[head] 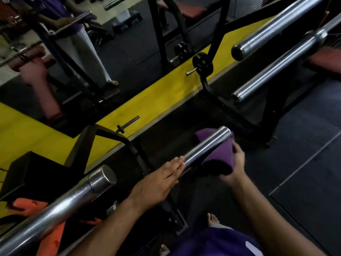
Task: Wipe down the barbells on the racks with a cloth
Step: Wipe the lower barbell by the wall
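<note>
Mirrored gym, barbell (206, 147) angled up-right, right hand (238, 161) grip holding cloth (219, 154), left hand (158, 183) flat

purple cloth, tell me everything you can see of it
The purple cloth looks like soft fabric, folded or bunched, and is draped under and round the end of a shiny steel barbell sleeve. The right hand grips its lower edge from the right. The left hand lies flat on the bar beside it, not touching the cloth.
</note>
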The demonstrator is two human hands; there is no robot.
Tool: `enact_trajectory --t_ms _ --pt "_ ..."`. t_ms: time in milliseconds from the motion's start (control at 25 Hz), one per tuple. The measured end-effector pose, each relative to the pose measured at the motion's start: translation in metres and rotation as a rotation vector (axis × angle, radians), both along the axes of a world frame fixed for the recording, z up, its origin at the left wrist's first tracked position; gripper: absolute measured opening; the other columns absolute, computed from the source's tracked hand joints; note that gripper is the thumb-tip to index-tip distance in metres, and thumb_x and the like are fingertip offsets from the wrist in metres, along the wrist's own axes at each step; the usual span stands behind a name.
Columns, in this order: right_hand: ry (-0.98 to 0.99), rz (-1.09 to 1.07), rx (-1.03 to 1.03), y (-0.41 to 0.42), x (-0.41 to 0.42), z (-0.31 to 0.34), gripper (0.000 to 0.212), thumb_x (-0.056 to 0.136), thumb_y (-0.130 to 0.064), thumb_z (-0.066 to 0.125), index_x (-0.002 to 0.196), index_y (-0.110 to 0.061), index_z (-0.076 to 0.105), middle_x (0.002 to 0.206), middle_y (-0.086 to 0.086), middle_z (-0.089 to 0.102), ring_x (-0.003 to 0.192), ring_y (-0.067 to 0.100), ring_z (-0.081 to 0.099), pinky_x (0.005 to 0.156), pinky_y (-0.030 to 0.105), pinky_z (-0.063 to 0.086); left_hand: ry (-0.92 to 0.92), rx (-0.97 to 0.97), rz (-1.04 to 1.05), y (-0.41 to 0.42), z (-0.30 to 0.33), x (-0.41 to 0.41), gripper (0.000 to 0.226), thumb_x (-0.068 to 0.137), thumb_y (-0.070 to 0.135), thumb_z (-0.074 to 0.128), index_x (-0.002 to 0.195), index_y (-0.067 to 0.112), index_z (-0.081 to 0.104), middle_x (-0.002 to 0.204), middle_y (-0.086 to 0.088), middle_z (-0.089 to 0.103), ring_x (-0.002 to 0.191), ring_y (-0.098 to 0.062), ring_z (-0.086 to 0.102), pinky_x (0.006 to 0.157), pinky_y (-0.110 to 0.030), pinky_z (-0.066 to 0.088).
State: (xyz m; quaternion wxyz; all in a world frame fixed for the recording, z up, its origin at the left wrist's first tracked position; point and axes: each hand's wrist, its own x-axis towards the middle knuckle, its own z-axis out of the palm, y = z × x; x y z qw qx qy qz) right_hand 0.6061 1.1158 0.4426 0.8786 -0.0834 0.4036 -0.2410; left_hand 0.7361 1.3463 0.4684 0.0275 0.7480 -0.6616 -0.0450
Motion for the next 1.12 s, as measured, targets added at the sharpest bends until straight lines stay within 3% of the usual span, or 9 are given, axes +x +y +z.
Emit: enact_trajectory --t_ms 160,320,560,640,720,840,880,960,1120 --pt "0.113 -0.066 -0.125 -0.026 0.024 -0.008 0.006 0.094 -0.025 0.059 0.095 -0.019 0.059 0.068 -0.001 0.065 0.063 0.017 0.065 0.061 0.030 0.056 -0.007 0.034 0.005 0.000 0.001 0.000 0.056 0.108 0.027 0.035 0.159 0.010 0.022 0.169 -0.002 0.011 0.155 -0.010 0.007 0.124 -0.021 0.006" --pt "0.092 0.341 -0.265 0.026 -0.001 -0.018 0.022 0.107 -0.007 0.039 0.113 -0.018 0.056 0.114 0.005 0.064 0.086 0.008 0.070 0.067 0.025 0.058 -0.020 0.019 0.023 0.000 0.003 -0.001 0.056 0.107 0.028 0.035 0.159 0.012 0.024 0.169 -0.001 0.012 0.155 -0.007 0.005 0.123 -0.018 0.002" --pt "0.044 -0.011 -0.086 -0.014 -0.002 -0.002 0.024 0.098 -0.030 0.056 0.120 -0.021 0.063 0.085 0.006 0.070 0.069 0.019 0.072 0.066 0.036 0.063 0.021 0.024 0.005 0.001 -0.001 0.000 0.058 0.108 0.027 0.038 0.161 0.014 0.018 0.170 0.000 0.009 0.155 -0.009 0.007 0.124 -0.026 0.013" --pt "0.045 -0.067 -0.038 -0.008 0.015 0.001 0.018 0.104 -0.026 0.051 0.113 -0.017 0.063 0.097 0.009 0.071 0.083 0.026 0.073 0.072 0.040 0.062 0.033 0.033 0.001 0.001 -0.002 0.000 0.058 0.108 0.026 0.039 0.161 0.013 0.017 0.170 0.000 0.008 0.155 -0.010 0.007 0.125 -0.026 0.013" --pt "-0.010 -0.039 -0.020 0.008 0.015 -0.012 0.038 0.100 -0.025 0.060 0.137 -0.017 0.054 0.127 0.011 0.065 0.111 0.036 0.068 0.078 0.046 0.061 0.023 0.041 0.008 0.000 0.000 0.000 0.057 0.108 0.027 0.037 0.161 0.014 0.017 0.170 0.001 0.007 0.155 -0.007 0.004 0.124 -0.023 0.008" --pt "-0.202 0.110 0.180 0.029 0.018 -0.009 0.077 0.091 -0.004 0.069 0.146 -0.044 0.032 0.143 -0.006 0.054 0.118 -0.005 0.060 0.097 0.021 0.052 0.023 -0.009 0.044 0.005 0.005 -0.003 0.053 0.107 0.027 0.036 0.158 0.015 0.029 0.167 0.002 0.019 0.154 -0.004 0.006 0.121 -0.014 0.003" --pt "-0.203 0.122 0.133 0.035 0.018 0.002 0.069 0.094 0.000 0.064 0.140 -0.042 0.036 0.139 -0.008 0.054 0.110 -0.013 0.060 0.091 0.013 0.051 0.024 -0.032 0.050 0.011 0.007 -0.003 0.051 0.106 0.026 0.037 0.156 0.016 0.034 0.165 0.002 0.024 0.152 -0.005 0.011 0.121 -0.013 0.005" --pt "0.015 0.079 -0.174 0.034 0.004 -0.002 0.029 0.100 -0.031 0.058 0.129 -0.024 0.056 0.128 0.005 0.062 0.097 0.005 0.069 0.082 0.026 0.057 0.036 -0.062 0.030 0.031 0.009 -0.002 0.048 0.106 0.024 0.041 0.154 0.016 0.040 0.163 0.002 0.031 0.150 -0.007 0.023 0.121 -0.016 0.018" --pt "0.153 0.065 -0.394 0.025 0.025 0.018 0.077 0.085 -0.072 0.058 0.132 -0.010 0.061 0.122 0.014 0.066 0.112 0.031 0.064 0.085 0.041 0.057 -0.008 -0.054 -0.014 0.084 0.004 0.005 0.048 0.106 0.026 0.042 0.153 0.017 0.040 0.162 0.000 0.034 0.150 -0.008 0.027 0.119 -0.023 0.029"
